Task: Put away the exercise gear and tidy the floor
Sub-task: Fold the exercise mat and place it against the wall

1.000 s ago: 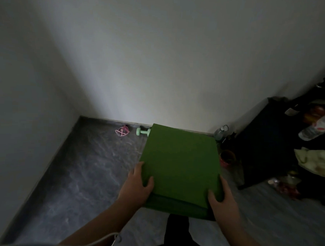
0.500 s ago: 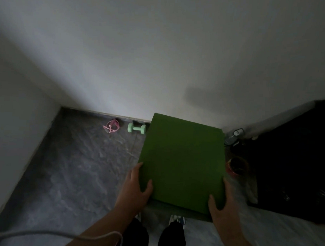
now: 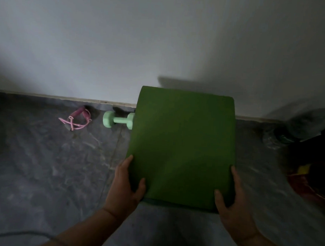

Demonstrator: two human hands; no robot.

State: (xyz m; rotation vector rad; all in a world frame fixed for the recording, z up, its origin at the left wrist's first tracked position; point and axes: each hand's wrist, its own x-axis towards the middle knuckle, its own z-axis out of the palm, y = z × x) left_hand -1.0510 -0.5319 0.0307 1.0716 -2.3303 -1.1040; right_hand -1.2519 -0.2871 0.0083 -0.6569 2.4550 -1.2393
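I carry a folded green exercise mat [image 3: 183, 145] flat in front of me, its far edge close to the white wall. My left hand [image 3: 127, 186] grips its near left corner, thumb on top. My right hand [image 3: 232, 208] grips the near right corner the same way. On the grey floor by the skirting lies a mint-green dumbbell [image 3: 117, 119], its right end hidden behind the mat. Left of it sits a pink jump rope [image 3: 76, 119] in a loose bundle.
The white wall [image 3: 160, 49] meets the floor just ahead. Dark furniture and clutter [image 3: 308, 146] crowd the right side, with a red and yellow item [image 3: 301, 175] low beside them. A thin cable [image 3: 16, 234] crosses the lower left floor.
The view has moved closer to the wall and tilted down. The mat has advanced toward the wall with both hands still holding it. The dumbbell and rope appear nearer.
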